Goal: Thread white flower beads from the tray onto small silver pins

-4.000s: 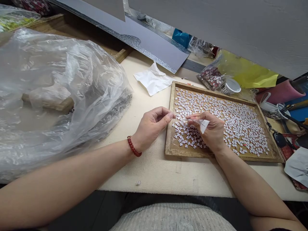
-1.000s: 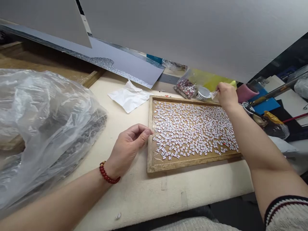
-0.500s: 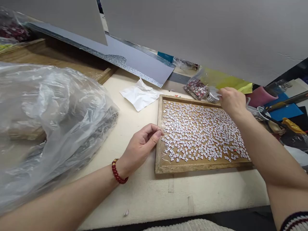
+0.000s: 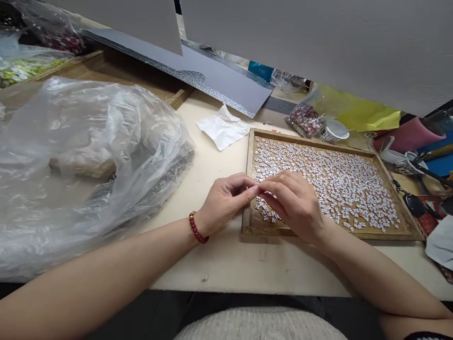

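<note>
A shallow wooden tray [image 4: 334, 237] lies on the table, its brown base scattered with many small white pieces [image 4: 348, 189] that have reddish marks. Over its left rim, my left hand [image 4: 231, 196], with a red bead bracelet [image 4: 197, 228] at the wrist, pinches thumb against forefinger. My right hand [image 4: 295, 203] meets it there, fingertips pressed together against the left ones. Whatever sits between the fingertips is too small or hidden to make out. The right hand covers part of the white pieces at the tray's left side.
A large clear plastic bag [image 4: 141, 137] fills the left. A crumpled white tissue [image 4: 224, 128] lies behind the tray, near a bag of reddish pieces [image 4: 306, 118] and a paper cup [image 4: 333, 131]. Grey boards [image 4: 318, 42] lean above. Sunglasses [image 4: 414, 205] lie at right.
My right hand has come from the cup at the tray's far edge back to my left hand's fingertips. The view has shifted, while the left hand stays by the tray's left rim.
</note>
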`<state>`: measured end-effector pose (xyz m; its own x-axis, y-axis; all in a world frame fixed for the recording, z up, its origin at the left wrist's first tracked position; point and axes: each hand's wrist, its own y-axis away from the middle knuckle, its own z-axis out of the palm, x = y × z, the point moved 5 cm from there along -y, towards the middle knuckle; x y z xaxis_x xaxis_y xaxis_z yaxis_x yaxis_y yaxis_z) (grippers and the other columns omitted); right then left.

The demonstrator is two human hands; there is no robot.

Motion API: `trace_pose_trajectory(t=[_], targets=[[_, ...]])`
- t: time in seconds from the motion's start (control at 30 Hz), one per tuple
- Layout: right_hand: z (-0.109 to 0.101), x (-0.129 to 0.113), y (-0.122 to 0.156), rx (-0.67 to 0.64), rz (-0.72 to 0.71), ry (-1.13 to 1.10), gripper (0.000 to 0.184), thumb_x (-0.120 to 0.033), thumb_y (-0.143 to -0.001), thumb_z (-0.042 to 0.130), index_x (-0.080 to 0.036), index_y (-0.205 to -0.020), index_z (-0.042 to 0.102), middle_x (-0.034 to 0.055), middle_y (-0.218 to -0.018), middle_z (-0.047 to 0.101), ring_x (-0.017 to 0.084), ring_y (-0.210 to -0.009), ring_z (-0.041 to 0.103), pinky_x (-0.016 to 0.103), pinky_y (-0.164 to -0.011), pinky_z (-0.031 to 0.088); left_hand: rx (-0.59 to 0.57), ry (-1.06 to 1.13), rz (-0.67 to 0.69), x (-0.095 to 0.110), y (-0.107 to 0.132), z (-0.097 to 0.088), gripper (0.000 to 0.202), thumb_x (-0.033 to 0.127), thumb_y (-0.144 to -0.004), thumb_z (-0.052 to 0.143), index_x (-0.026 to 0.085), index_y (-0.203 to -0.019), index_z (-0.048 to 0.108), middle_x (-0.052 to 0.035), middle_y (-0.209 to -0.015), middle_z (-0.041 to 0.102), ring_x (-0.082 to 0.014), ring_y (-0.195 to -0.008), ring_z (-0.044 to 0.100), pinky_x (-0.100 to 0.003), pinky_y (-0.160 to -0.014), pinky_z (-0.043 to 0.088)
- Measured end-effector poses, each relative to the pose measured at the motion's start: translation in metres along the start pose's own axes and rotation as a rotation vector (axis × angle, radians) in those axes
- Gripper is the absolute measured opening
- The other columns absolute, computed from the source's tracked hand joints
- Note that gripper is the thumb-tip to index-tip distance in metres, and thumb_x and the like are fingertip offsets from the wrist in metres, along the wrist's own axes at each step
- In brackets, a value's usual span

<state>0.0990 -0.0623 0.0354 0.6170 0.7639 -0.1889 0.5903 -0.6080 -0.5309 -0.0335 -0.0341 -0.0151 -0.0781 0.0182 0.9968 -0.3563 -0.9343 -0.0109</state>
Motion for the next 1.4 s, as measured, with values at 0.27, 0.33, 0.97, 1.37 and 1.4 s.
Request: trace_pose_trajectory(t=[0.27, 0.33, 0.97, 1.37, 1.4], targets=[[0.004, 0.003, 0.005, 0.071, -0.083, 0.129, 0.019, -0.013, -0.087, 0.06, -0.02, -0.104, 0.06, 0.0059, -0.091, 0.07, 0.02, -0.082, 0.061, 0.033, -0.067, 0.045, -0.031, 0.01, 0.005, -0.002, 0.0, -0.001, 0.019, 0.03, -0.082, 0.06, 0.014, -0.08, 0.071, -0.0029, -0.082, 0.067, -0.0093, -0.078, 0.057, -0.02, -0.077, 0.045], [0.003, 0.003, 0.004, 0.094, -0.071, 0.122, 0.015, -0.013, -0.087, 0.059, -0.021, -0.1, 0.061, 0.0051, -0.087, 0.07, 0.018, -0.079, 0.061, 0.033, -0.065, 0.045, -0.038, -0.012, 0.017, -0.001, 0.0, 0.0, 0.02, 0.03, -0.083, 0.059, 0.015, -0.08, 0.071, -0.0029, -0.083, 0.067, -0.0092, -0.078, 0.057, -0.02, -0.078, 0.045], [0.002, 0.016, 0.005, 0.21, 0.211, -0.396, 0.017, -0.01, -0.085, 0.061, -0.025, -0.093, 0.065, 0.0024, -0.083, 0.069, 0.017, -0.078, 0.064, 0.035, -0.07, 0.053, 0.027, 0.069, -0.044, -0.006, 0.0, 0.0, 0.022, 0.033, -0.075, 0.069, 0.012, -0.081, 0.067, -0.0032, -0.076, 0.063, -0.0077, -0.07, 0.053, -0.02, -0.063, 0.042], [0.015, 0.034, 0.012, 0.2, 0.574, -0.837, 0.006, -0.028, -0.085, 0.064, -0.022, -0.087, 0.063, 0.0016, -0.078, 0.064, 0.014, -0.069, 0.058, 0.03, -0.063, 0.049, 0.071, 0.122, -0.052, -0.006, 0.0, -0.002, 0.019, 0.031, -0.073, 0.071, 0.013, -0.077, 0.065, -0.0012, -0.074, 0.062, -0.0054, -0.066, 0.053, -0.018, -0.061, 0.043], [0.02, 0.038, 0.013, 0.184, 0.666, -0.981, 0.011, -0.032, -0.087, 0.061, -0.022, -0.085, 0.059, 0.0004, -0.074, 0.059, 0.013, -0.064, 0.054, 0.028, -0.058, 0.046, 0.072, 0.126, -0.057, -0.006, 0.0, -0.002, 0.019, 0.031, -0.073, 0.071, 0.013, -0.077, 0.065, -0.0009, -0.074, 0.063, -0.0053, -0.066, 0.053, -0.017, -0.062, 0.044]])
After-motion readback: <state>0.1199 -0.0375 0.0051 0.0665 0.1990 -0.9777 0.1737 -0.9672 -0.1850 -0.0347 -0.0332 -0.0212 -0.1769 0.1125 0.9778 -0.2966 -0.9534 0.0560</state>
